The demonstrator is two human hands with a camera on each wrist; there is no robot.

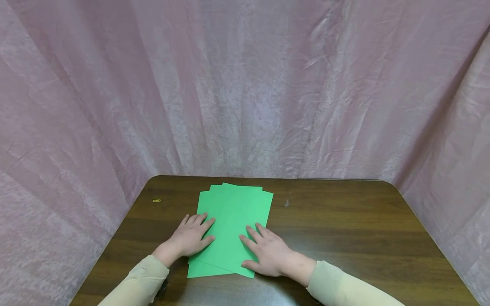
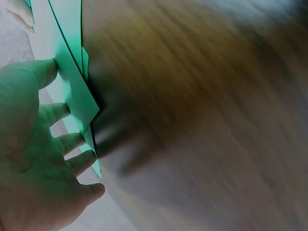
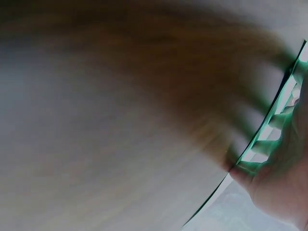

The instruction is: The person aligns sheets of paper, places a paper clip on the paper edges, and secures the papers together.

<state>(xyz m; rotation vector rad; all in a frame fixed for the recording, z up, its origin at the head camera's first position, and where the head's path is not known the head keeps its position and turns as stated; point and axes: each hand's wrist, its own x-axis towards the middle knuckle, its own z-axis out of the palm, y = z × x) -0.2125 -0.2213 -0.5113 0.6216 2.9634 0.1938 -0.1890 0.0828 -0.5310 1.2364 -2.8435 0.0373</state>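
Observation:
Several sheets of green paper (image 1: 231, 212) lie overlapped on the brown wooden table, fanned a little so their corners stick out at the top and at the lower left. My left hand (image 1: 190, 238) rests along the left edge of the sheets, its fingers spread and fairly straight. On the right edge, my right hand (image 1: 269, 253) touches the paper with spread fingertips. In the left wrist view, the fingertips of the left hand (image 2: 43, 139) meet the sheets' edge. The right wrist view shows the right hand (image 3: 281, 178) against the paper's border.
A small yellow paper clip (image 1: 156, 200) lies on the table (image 1: 344, 229) at the far left. Pink velvety curtain (image 1: 245, 93) hangs behind the table and along both sides. A pale smudge (image 1: 286, 203) marks the tabletop right of the sheets.

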